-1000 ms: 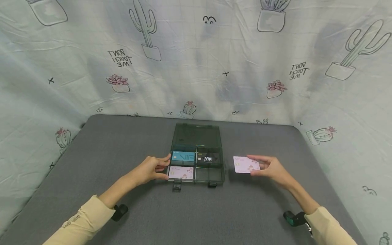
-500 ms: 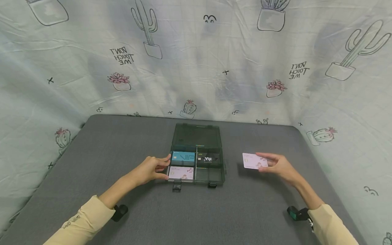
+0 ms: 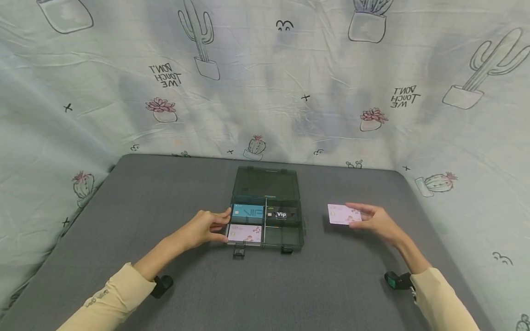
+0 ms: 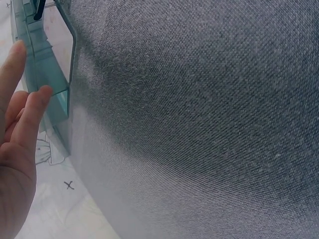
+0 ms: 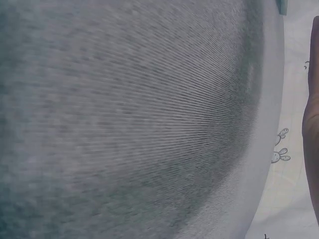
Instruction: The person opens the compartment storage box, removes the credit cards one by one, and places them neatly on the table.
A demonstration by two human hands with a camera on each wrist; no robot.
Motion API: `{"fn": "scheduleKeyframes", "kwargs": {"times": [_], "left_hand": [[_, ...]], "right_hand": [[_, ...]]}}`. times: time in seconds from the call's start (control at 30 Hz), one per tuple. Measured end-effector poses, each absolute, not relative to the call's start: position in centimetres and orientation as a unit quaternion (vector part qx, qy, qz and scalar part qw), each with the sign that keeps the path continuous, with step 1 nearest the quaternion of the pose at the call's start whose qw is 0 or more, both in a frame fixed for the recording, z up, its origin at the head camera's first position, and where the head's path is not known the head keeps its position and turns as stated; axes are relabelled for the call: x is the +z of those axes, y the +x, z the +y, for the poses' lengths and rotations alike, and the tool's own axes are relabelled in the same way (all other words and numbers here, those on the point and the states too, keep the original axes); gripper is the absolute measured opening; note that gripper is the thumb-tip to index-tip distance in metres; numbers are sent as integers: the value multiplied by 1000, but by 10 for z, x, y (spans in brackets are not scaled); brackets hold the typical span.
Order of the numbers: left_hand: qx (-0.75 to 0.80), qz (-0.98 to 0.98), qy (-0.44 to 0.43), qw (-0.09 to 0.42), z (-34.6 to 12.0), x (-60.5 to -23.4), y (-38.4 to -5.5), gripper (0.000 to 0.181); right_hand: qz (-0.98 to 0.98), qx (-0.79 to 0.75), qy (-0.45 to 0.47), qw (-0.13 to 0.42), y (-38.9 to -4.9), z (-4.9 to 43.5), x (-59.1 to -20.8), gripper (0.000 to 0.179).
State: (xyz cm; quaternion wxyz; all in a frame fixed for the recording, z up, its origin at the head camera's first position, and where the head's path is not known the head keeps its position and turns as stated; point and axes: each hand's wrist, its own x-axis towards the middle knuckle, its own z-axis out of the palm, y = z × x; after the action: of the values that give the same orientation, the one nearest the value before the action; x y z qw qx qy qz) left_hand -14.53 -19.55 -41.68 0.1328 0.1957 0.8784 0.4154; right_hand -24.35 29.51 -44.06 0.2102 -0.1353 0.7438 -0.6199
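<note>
A dark translucent green card box [image 3: 284, 236] lies with its lid [image 3: 265, 182] raised back in the head view. A blue card [image 3: 247, 212] and a black "Vip" card [image 3: 281, 214] occupy its back compartments; a pink card [image 3: 244, 233] lies in the front left one. The front right compartment shows only its floor. My left hand [image 3: 205, 228] rests its thumb and fingertips against the box's left side, also seen in the left wrist view. To the right, above the table, my right hand [image 3: 374, 221] pinches another pink card [image 3: 340, 214] by its right end.
Grey cloth covers the table [image 3: 265, 289], whose far edge meets a cactus-print curtain [image 3: 265, 82]. Two latches, a left latch [image 3: 239, 251] and a right latch [image 3: 287, 249], stick out at the box's front. The right wrist view mostly shows table cloth and a sliver of hand.
My right hand has moved to the right, away from the box, and slightly back, with the pink card still pinched. The left hand and the box have stayed in place.
</note>
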Motion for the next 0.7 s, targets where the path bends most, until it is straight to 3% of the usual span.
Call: {"fn": "scheduleKeyframes", "kwargs": {"times": [0.7], "left_hand": [[420, 876, 193, 136, -198, -418, -151, 60]], "right_hand": [[751, -603, -120, 240, -273, 286, -447, 65]]}}
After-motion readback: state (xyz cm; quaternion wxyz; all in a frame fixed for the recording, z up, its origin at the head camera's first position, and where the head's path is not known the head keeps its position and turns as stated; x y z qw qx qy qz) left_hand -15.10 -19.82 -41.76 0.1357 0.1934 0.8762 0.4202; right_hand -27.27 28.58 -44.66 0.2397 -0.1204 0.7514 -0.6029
